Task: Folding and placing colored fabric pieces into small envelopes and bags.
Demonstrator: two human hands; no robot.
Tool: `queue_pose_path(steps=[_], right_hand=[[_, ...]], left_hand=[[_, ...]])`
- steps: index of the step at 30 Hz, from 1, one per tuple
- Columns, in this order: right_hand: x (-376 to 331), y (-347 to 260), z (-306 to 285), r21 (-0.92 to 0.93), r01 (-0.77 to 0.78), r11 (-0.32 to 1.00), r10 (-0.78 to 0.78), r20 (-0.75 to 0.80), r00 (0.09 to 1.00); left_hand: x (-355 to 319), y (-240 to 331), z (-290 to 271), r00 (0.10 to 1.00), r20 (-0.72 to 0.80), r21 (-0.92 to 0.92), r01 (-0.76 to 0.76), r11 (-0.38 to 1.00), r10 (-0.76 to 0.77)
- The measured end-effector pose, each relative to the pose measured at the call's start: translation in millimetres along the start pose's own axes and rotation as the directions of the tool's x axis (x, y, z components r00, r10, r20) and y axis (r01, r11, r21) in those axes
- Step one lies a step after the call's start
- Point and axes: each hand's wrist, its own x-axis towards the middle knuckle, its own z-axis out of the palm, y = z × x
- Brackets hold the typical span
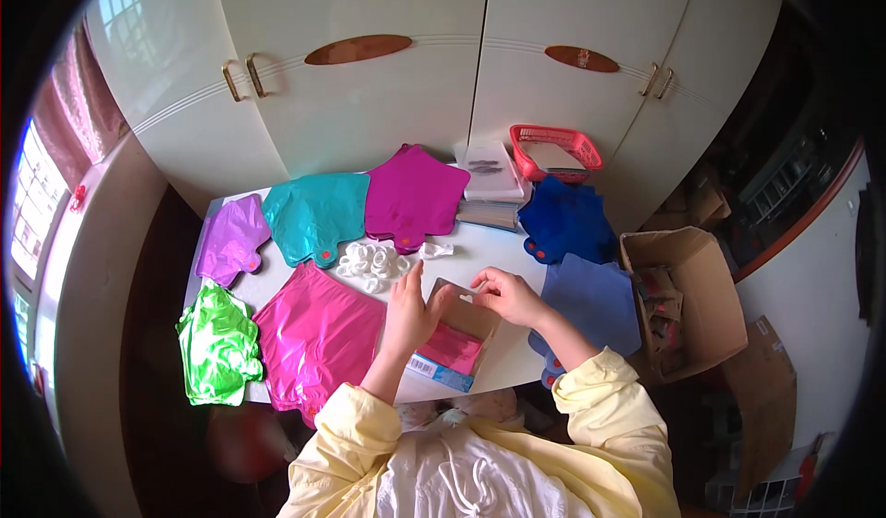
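Note:
A small open cardboard box [472,320] with a blue printed near end lies in front of me on the white table. Folded pink foil [449,347] sits inside it. My left hand [413,313] is at the box's left side, fingers stretched out and thumb apart, near its far edge. At the far right corner, my right hand [509,297] has its fingers bent, with thumb and forefinger on the box's far flap beside a small white cut-out. Just beyond my left hand lies a pile of white ribbon rolls [373,261], with a crumpled white piece [437,250] beside it.
Flat foil balloons surround the box: pink [318,338], green [220,344], lilac [231,239], teal [317,215], magenta [415,195], dark blue [568,220] and pale blue [591,306]. A red basket [556,130] stands at the back. A large carton [706,301] is right of the table [498,255].

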Motion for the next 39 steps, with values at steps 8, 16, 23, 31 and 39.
queue_pose_path(steps=[8,16,23,31,39], right_hand=[[-5,-14,0,-0.114,-0.087,0.990,0.082,-0.049,0.995],[14,10,1,-0.079,-0.073,0.994,0.060,-0.159,0.985],[24,26,-6,-0.598,0.106,0.794,-0.298,-0.231,0.926],[-21,12,-4,-0.683,0.208,0.700,-0.147,0.148,0.978],[-18,23,-22,-0.731,0.485,0.479,-0.316,0.372,0.873]], left_hand=[[9,-28,18,0.901,0.293,-0.644,0.432,0.631,-0.318],[11,-30,20,0.978,0.001,-0.250,0.202,0.947,-0.208],[-36,2,-13,0.857,0.386,0.140,-0.419,0.897,0.340],[-74,18,-19,0.831,0.419,0.294,-0.504,0.812,0.365],[-81,20,-14,0.833,0.456,0.322,-0.484,0.814,0.314]])
